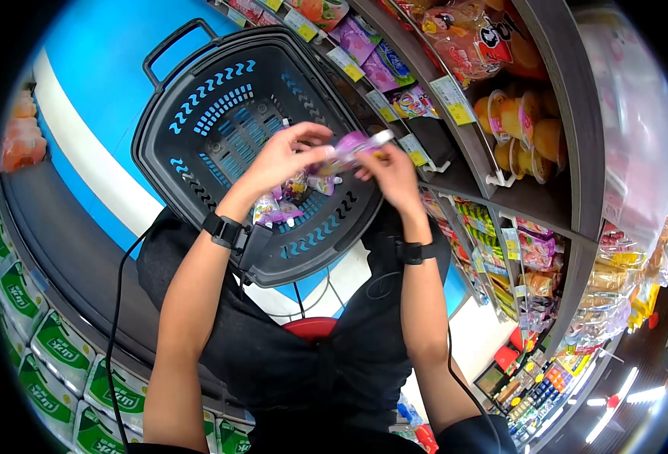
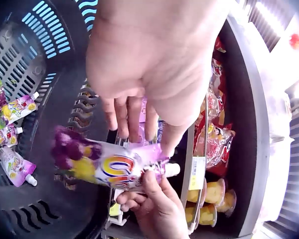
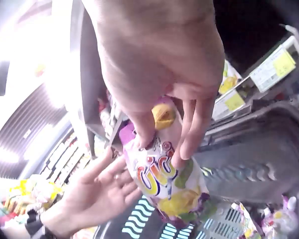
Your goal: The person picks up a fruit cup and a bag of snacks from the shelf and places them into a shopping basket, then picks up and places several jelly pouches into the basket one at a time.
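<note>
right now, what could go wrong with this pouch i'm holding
Only the right hand pinches the pouch, near its cap, while the left is open beside it, so it might slip or swing loose.

It is close to the side of the basket next to the shelf, so a drop could miss the basket.

Falling inside, it might knock the loose pouches there.

The pouch [image 3: 159,172] is white and purple, with yellow, purple and green pictures and rainbow-like letters; its cap [image 2: 173,170] is white; the basket [image 1: 158,147] is dark grey, with wavy and straight slots (bright blue peeks through); the floor [image 1: 92,45] is blue and white; the packs [image 1: 118,393] are green and white; the price tags [image 1: 453,100] are white and yellow.
</note>
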Demonstrator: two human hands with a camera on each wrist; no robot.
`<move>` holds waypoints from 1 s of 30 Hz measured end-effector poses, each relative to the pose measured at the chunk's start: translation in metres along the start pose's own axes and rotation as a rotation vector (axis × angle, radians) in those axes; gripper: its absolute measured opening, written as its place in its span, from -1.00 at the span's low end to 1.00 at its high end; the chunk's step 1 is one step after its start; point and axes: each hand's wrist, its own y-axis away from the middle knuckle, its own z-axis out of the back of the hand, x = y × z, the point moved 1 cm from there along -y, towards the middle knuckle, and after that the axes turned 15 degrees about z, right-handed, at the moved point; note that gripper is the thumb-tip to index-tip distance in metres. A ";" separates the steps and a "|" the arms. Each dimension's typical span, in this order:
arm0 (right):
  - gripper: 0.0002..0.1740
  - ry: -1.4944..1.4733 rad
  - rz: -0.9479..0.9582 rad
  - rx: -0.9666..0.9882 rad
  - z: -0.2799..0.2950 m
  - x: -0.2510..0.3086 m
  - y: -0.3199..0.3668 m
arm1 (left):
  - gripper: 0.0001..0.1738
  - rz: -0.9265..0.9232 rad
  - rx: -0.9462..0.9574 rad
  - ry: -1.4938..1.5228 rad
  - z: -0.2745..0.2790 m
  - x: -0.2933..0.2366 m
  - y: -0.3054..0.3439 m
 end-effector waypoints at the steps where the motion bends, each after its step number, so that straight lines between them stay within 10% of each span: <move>1: -0.72 -0.081 0.053 -0.119 0.012 -0.001 0.001 | -0.53 0.068 0.007 0.100 0.003 0.003 -0.001; 11: -0.72 -0.107 0.198 -0.823 0.086 -0.024 0.031 | -0.71 0.197 -0.003 0.040 0.001 0.009 -0.008; 30: -0.75 -0.088 0.202 -1.022 0.129 -0.072 -0.004 | -0.70 0.257 0.031 -0.029 -0.001 0.012 -0.008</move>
